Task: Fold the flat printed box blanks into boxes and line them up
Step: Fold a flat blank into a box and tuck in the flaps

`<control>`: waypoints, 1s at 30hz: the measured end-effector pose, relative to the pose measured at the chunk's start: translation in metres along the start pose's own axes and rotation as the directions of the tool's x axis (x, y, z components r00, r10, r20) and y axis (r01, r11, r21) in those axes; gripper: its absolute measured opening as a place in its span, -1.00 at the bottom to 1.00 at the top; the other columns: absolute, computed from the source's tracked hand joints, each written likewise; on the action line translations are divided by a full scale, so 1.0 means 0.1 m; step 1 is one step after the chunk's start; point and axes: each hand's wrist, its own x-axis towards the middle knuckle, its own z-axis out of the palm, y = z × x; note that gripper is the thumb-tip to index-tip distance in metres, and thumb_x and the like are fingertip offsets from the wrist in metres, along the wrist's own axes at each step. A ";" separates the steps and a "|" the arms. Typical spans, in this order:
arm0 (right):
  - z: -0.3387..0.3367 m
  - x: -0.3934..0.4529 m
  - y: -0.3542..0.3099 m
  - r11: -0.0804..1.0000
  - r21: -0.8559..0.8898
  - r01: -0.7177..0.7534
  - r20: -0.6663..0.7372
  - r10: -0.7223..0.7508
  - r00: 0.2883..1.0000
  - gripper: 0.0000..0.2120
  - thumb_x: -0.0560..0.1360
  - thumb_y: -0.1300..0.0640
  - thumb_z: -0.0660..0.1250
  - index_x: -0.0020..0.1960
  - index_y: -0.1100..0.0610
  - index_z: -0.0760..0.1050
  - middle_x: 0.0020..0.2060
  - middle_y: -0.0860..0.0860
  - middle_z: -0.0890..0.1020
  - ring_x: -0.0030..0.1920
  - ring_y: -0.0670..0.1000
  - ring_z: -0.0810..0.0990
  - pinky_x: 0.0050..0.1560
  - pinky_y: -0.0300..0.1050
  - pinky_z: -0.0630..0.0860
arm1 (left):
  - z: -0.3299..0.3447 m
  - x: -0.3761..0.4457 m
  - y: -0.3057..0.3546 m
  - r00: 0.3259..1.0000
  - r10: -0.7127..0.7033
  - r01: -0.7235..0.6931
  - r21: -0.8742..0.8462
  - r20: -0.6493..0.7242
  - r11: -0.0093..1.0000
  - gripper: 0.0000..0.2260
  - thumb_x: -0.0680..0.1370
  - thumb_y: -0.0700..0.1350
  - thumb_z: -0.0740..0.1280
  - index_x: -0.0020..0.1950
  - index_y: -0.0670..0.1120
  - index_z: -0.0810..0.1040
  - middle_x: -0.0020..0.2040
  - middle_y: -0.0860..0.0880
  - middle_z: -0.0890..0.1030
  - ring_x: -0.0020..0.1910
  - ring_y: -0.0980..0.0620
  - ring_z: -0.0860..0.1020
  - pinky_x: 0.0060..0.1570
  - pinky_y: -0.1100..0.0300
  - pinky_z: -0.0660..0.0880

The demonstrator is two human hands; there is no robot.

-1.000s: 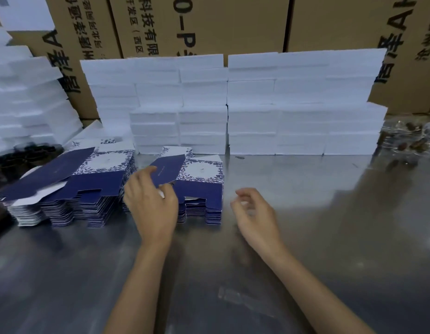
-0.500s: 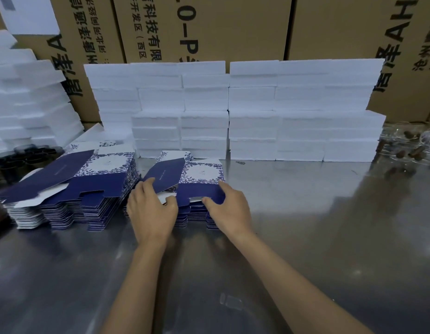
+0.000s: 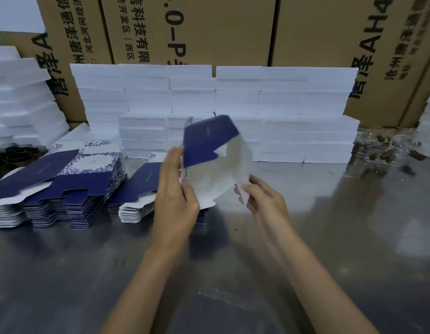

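One box blank (image 3: 210, 150) is held just above the nearer blank stack (image 3: 137, 189), pinched by the left hand (image 3: 176, 186) and right hand (image 3: 263, 198), barely opened; no folded printed boxes are seen lined up.

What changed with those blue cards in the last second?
Both hands, left hand and right hand, took one box blank off the nearer stack and lifted it, opening it. The other stack and white foam blocks stayed put.
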 end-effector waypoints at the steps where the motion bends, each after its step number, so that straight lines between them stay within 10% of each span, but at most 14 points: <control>1: -0.14 -0.02 -0.02 0.987 0.149 -0.064 0.043 0.058 0.997 -0.76 0.58 0.25 0.25 0.19 0.21 0.60 0.05 0.13 0.68 0.14 0.11 0.62 0.26 -0.10 0.50 | 0.06 -0.05 0.06 0.999 0.012 -0.010 -0.036 0.050 0.999 -0.32 0.56 -0.41 0.18 0.57 0.15 0.22 0.51 0.11 0.37 0.48 0.11 0.35 0.42 0.26 0.28; 7: -0.79 -0.05 -0.09 0.818 0.491 -0.301 0.157 0.257 0.954 -0.45 0.48 -0.29 0.34 0.19 0.12 0.69 0.11 0.15 0.70 0.05 0.17 0.67 0.14 0.10 0.56 | 0.35 -0.27 0.18 0.902 0.216 -0.219 -0.035 0.374 0.975 -0.29 0.40 -0.58 0.13 0.46 -0.08 0.48 0.44 0.06 0.48 0.48 0.21 0.33 0.41 0.36 0.27; 11: -1.00 -0.01 -0.08 0.876 0.353 -0.328 0.054 0.331 0.942 -0.55 0.54 -0.01 0.43 0.36 0.17 0.55 0.17 0.17 0.70 0.08 0.17 0.73 -0.08 0.09 0.69 | 0.36 -0.34 0.16 0.774 0.223 -0.294 0.024 0.592 0.956 -0.36 0.46 -0.45 0.21 0.46 0.04 0.48 0.48 0.04 0.43 0.51 0.10 0.26 0.44 0.33 0.20; 16: -1.13 0.00 -0.01 0.874 0.295 -0.386 0.009 0.401 0.916 -0.65 0.57 0.14 0.38 0.33 0.20 0.56 0.14 0.16 0.71 0.10 0.18 0.72 0.00 0.11 0.68 | 0.24 -0.34 0.07 0.765 -0.062 0.095 -0.017 0.641 0.995 -0.41 0.50 0.15 0.38 0.48 0.39 0.24 0.44 0.51 0.17 0.47 0.46 0.05 0.44 0.29 0.04; 19: -1.09 0.00 -0.01 0.882 0.291 -0.370 0.034 0.377 0.926 -0.64 0.54 0.14 0.40 0.32 0.19 0.56 0.15 0.14 0.71 0.09 0.17 0.73 -0.06 0.11 0.70 | 0.19 -0.18 -0.06 0.841 -0.277 0.384 -0.153 0.465 0.910 -0.48 0.58 0.02 0.41 0.48 0.23 0.30 0.43 0.30 0.36 0.39 0.34 0.33 0.34 0.35 0.24; 22: -1.05 -0.02 -0.02 0.904 0.261 -0.339 0.090 0.327 0.941 -0.56 0.49 0.12 0.42 0.35 0.18 0.55 0.20 0.13 0.69 0.16 0.16 0.70 0.04 0.13 0.68 | 0.11 -0.07 -0.24 0.719 -0.444 0.642 -0.267 0.535 0.718 -0.43 0.54 -0.02 0.45 0.49 0.14 0.30 0.27 0.13 0.62 0.19 0.13 0.62 0.28 0.21 0.44; 27: -1.05 -0.04 -0.03 0.913 0.234 -0.335 0.195 0.293 0.936 -0.55 0.49 0.11 0.41 0.36 0.20 0.54 0.26 0.15 0.66 0.24 0.19 0.66 0.17 0.17 0.63 | 0.07 -0.03 -0.33 0.679 -0.478 0.693 -0.273 0.557 0.668 -0.27 0.35 0.07 0.59 0.47 0.09 0.39 0.07 0.05 0.71 -0.04 0.09 0.65 -0.10 0.15 0.50; 30: -1.04 -0.06 -0.03 0.923 0.187 -0.337 0.248 0.288 0.925 -0.54 0.49 0.11 0.41 0.37 0.20 0.53 0.26 0.15 0.65 0.22 0.19 0.67 0.10 0.12 0.66 | 0.05 -0.03 -0.33 0.637 -0.499 0.767 -0.422 0.588 0.483 -0.50 0.38 -0.05 0.60 0.30 0.06 0.60 0.13 -0.06 0.71 0.03 -0.05 0.69 0.00 0.02 0.61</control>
